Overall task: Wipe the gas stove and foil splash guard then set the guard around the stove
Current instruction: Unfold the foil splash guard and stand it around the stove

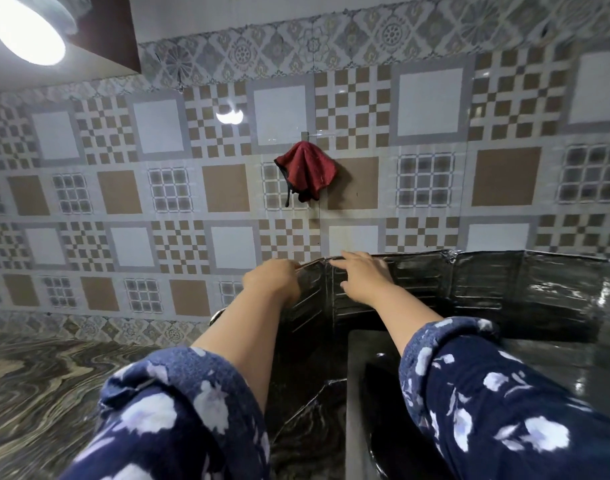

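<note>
Foil, dark and crinkled, made up the splash guard (487,282), which stood upright on the marbled counter (36,393) against the tiled wall (192,188). Its panels ran from a fold near the middle of the view off to the right, then bent forward at the far right end. The guard's long axis lay side to side along the wall, behind the black stove (372,393), whose glossy top showed low between the two sleeves.

Both hands were at the guard's left corner fold, close together at the top edge. The left hand (272,278) had its fingers curled over the rim of the short left panel, gripping it. The right hand (362,275) lay just beside it with fingers stretched flat along the top of the back panel, pressing rather than clasping. The left hand was the nearer one to the loose left wing.

That wing angled forward along the stove's left side, so swinging it into line probably depended on the left hand while the right steadied the back.

A red cloth (307,171) hung from a hook on the wall above, well apart from both hands, so wiping looked finished.
</note>
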Tool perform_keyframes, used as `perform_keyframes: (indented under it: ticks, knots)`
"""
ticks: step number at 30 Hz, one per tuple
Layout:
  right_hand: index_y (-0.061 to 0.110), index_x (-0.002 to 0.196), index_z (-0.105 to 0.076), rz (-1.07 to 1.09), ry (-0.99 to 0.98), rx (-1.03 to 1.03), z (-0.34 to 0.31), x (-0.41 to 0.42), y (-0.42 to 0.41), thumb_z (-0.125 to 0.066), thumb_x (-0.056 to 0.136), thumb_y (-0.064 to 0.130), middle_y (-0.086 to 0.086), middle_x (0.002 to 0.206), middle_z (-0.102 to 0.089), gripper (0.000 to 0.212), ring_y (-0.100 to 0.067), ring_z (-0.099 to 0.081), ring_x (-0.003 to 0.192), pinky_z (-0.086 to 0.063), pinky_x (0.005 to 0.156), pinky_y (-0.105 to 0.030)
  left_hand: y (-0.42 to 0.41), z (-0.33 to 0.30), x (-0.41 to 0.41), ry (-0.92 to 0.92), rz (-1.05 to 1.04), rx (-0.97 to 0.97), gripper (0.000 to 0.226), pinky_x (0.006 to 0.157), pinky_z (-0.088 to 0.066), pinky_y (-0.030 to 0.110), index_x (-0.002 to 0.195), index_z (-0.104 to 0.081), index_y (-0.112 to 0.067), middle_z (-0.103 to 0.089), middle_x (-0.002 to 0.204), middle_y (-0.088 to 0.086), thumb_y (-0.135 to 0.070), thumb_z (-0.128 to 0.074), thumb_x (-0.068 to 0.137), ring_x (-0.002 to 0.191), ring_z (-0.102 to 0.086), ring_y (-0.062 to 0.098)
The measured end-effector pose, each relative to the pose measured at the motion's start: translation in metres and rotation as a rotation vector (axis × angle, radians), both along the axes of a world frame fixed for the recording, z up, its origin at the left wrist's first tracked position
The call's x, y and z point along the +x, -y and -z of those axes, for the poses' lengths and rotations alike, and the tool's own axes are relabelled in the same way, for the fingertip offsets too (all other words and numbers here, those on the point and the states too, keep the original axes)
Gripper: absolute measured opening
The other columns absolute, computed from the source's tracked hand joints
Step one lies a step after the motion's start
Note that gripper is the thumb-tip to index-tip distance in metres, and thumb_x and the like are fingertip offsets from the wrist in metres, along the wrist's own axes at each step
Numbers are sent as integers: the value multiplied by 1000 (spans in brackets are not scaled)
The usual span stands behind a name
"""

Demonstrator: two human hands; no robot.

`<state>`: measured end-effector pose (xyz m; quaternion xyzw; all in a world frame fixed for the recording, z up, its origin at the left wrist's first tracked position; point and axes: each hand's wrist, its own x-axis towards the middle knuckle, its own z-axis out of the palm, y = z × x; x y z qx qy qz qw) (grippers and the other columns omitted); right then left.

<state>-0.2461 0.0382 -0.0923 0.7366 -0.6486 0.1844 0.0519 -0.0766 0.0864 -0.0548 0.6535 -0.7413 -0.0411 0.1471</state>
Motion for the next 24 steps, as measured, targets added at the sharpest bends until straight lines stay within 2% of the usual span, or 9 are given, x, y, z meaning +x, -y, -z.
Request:
perform_keyframes:
  ticks: [6,8,10,13,16,17,19,21,24]
  knots:
    - [37,144,-34,21,29,21,-6,-6,16,-46,97,16,5,158,-22,53,-20,-14,146,-12,118,-49,-1,6,22,140,-1,-25,54,85,-53,41,135,-44,-46,-62,122,1,-12,-44,93,104,-61,24]
    - [42,143,-33,30,28,30,-6,-8,25,-44,97,14,3,158,-22,55,-20,-13,147,-8,117,-50,2,9,24,163,3,-26,53,86,-54,43,137,-43,-44,-63,121,3,-13,-43,95,102,-62,24]
    - [45,139,-38,17,28,31,-2,-9,35,-40,98,9,0,154,-31,55,-23,-21,144,-6,117,-51,3,10,24,163,-4,-30,47,85,-53,43,135,-49,-37,-64,118,5,-13,-43,95,101,-62,26]
    - [47,135,-44,-19,7,-32,8,-11,50,-35,98,3,-1,135,-50,58,-27,-40,128,-10,117,-49,9,10,21,128,31,0,48,84,-54,40,134,-50,-41,-64,118,3,-13,-47,94,99,-61,23]
    - [46,132,-48,-72,92,-130,18,-17,65,-36,97,0,2,109,-54,59,-26,-49,111,-25,113,-43,17,7,18,-42,88,99,53,92,-52,37,140,-43,-38,-63,124,2,-15,-55,93,104,-62,23]
    - [45,131,-50,-81,122,-147,21,-19,68,-36,97,1,3,104,-54,57,-25,-50,106,-34,105,-41,21,6,17,-115,109,135,55,89,-52,34,142,-41,-34,-63,124,3,-16,-57,92,103,-63,24]
    - [41,127,-56,-80,170,-187,24,-21,73,-34,98,7,2,103,-57,50,-25,-52,100,-42,93,-39,24,3,14,-243,126,185,56,64,-54,23,143,-41,-27,-65,108,1,-16,-58,91,82,-67,19]
    - [38,124,-61,-58,212,-221,26,-19,77,-33,98,8,-1,106,-61,49,-30,-53,100,-44,91,-41,25,2,8,-373,114,214,55,47,-52,17,142,-42,-26,-67,96,2,-12,-55,91,65,-62,13]
    - [34,123,-63,-45,211,-212,24,-16,82,-35,96,7,-3,112,-64,47,-32,-55,105,-44,95,-42,25,5,-3,-517,112,213,51,38,-48,15,143,-42,-22,-66,78,3,-10,-51,94,47,-57,4]
